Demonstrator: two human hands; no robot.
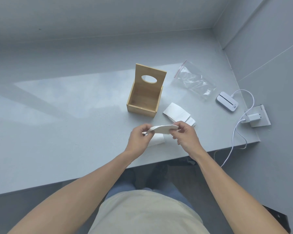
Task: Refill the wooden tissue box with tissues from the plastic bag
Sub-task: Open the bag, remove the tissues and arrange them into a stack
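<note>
The wooden tissue box [142,110] stands open on the grey table, its lid with an oval hole [150,76] tipped up at the back; the inside looks bare. A folded white tissue [164,129] is held above the table between my left hand [139,138] and my right hand [186,134], each pinching one end. Another tissue [156,141] lies flat under my left hand. A small stack of folded tissues [178,114] rests right of the box. The clear plastic bag [193,80] with a red zip strip lies flat further back right.
A white device [227,102] with a cable lies near the table's right edge, beside a white socket block with a plugged charger [254,118]. The cable hangs over the front edge [159,162]. Walls close the back and right side.
</note>
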